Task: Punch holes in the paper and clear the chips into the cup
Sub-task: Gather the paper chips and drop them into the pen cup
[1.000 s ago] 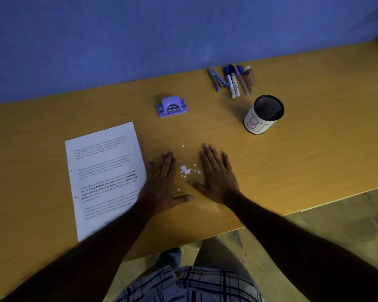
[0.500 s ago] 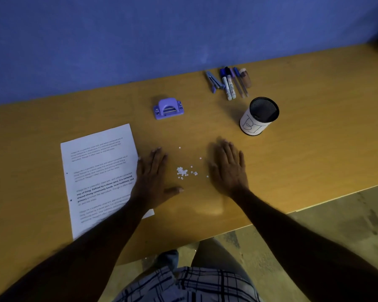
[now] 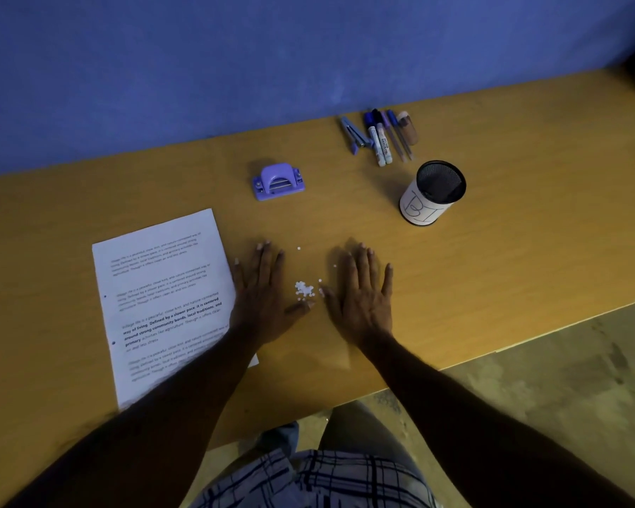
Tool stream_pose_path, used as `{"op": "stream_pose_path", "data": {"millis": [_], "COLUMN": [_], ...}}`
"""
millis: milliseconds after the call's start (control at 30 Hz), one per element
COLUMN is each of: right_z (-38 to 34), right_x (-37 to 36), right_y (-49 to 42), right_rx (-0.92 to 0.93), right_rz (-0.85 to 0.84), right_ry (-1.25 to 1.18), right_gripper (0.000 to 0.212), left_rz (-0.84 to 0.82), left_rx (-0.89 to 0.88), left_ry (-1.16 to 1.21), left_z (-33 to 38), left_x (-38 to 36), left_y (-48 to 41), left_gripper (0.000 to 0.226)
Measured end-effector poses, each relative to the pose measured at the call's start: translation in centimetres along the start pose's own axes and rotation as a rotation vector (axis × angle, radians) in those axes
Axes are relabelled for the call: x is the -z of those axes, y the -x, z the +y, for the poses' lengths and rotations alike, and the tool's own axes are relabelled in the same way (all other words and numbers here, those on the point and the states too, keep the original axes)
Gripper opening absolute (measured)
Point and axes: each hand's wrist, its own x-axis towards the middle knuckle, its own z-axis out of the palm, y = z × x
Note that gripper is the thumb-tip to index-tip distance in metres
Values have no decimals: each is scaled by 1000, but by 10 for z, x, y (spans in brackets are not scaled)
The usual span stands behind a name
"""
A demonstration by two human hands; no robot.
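A small heap of white paper chips (image 3: 304,288) lies on the wooden desk (image 3: 510,251), with a few strays just beyond it. My left hand (image 3: 263,291) lies flat, fingers straight, just left of the heap, its edge over the printed paper sheet (image 3: 162,298). My right hand (image 3: 362,291) lies flat on the other side, thumb close to the chips. The black mesh cup (image 3: 433,194) with a white label stands upright, far right of the hands. A purple hole punch (image 3: 278,181) sits beyond the chips.
Several pens and markers (image 3: 380,137) lie in a row near the blue wall, behind the cup. The desk's front edge runs just under my wrists, with floor and my checked clothing below it.
My right hand has slid left, back toward the chip heap, closing the gap. The left hand stays flat by the paper.
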Motion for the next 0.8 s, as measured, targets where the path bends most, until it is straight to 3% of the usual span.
{"op": "stream_pose_path", "data": {"millis": [167, 367, 633, 800], "right_z": [-3, 22, 8, 11], "right_x": [0, 7, 1, 8], "right_y": [-9, -37, -28, -53], "right_rx": [23, -163, 52, 3], "right_rz": [-7, 29, -17, -24], "right_ry": [17, -67, 3, -31], "right_gripper": [81, 80, 101, 104], "left_rz": [-36, -60, -43, -58], "left_rx": [-53, -28, -11, -20], "left_ry": [-27, -41, -17, 47], "left_z": [-4, -9, -11, -25], "left_x": [5, 10, 14, 25], "left_y": [-6, -18, -30, -26], "left_gripper": [112, 123, 122, 126]}}
